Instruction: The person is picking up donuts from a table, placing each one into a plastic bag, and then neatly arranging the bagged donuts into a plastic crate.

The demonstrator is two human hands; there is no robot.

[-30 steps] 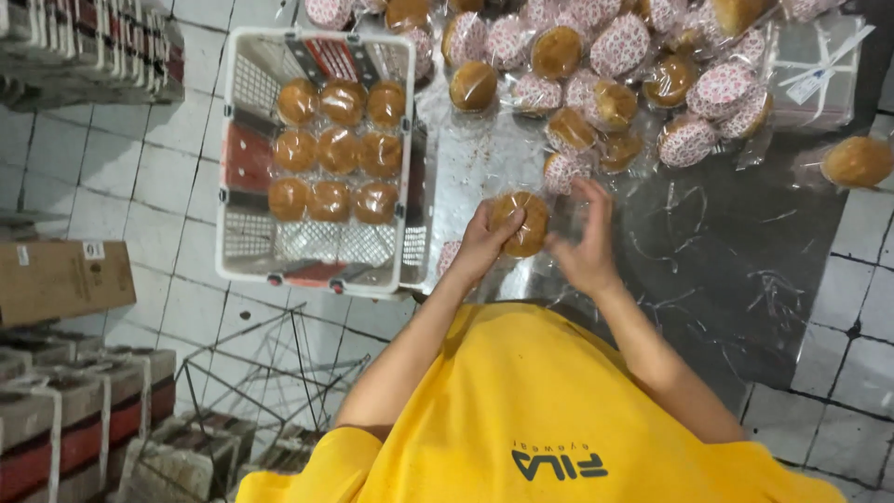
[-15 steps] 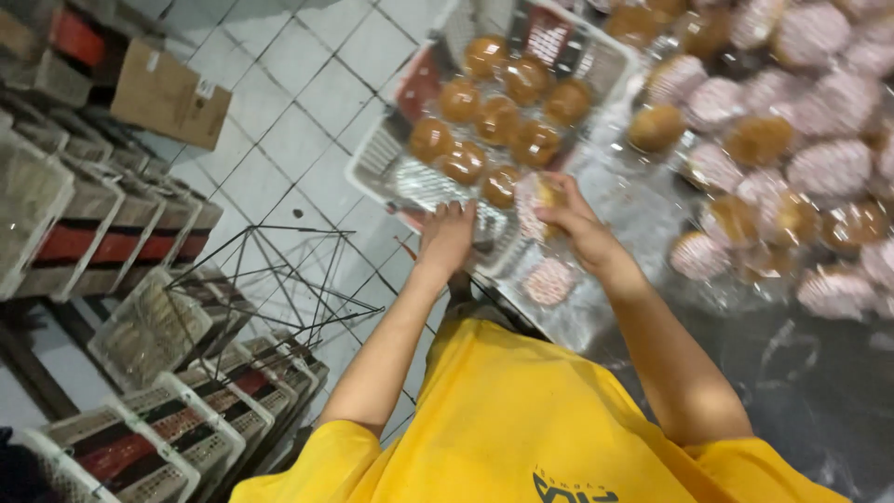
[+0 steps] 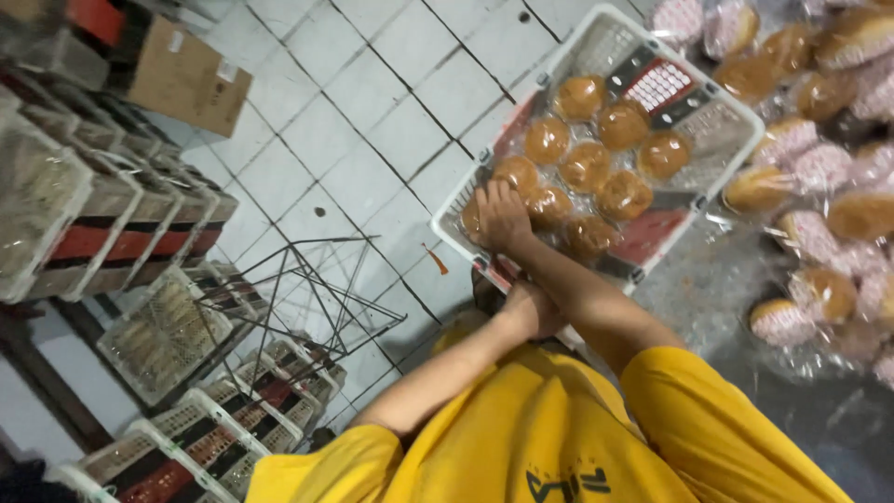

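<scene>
A white plastic basket [image 3: 736, 102] lies on the tiled floor with several round brown buns in clear wrap [image 3: 587, 166] in rows inside it. My right hand [image 3: 504, 216] reaches across into the basket's near-left corner and rests fingers-down on a wrapped bun [image 3: 471, 220], which it mostly covers. My left hand [image 3: 529, 311] is curled by the basket's near edge, tucked under my right forearm; what it holds, if anything, is hidden.
Many more wrapped buns, brown and pink-patterned [image 3: 819, 168], lie heaped on a plastic sheet at the right. Stacked white-and-red crates [image 3: 102, 214] line the left, with a black wire stand [image 3: 307, 298] and a cardboard box [image 3: 186, 84] nearby.
Both hands held one bun in front of me a second ago. My right hand has since carried it left into the basket's corner, and my left hand has dropped back under the forearm.
</scene>
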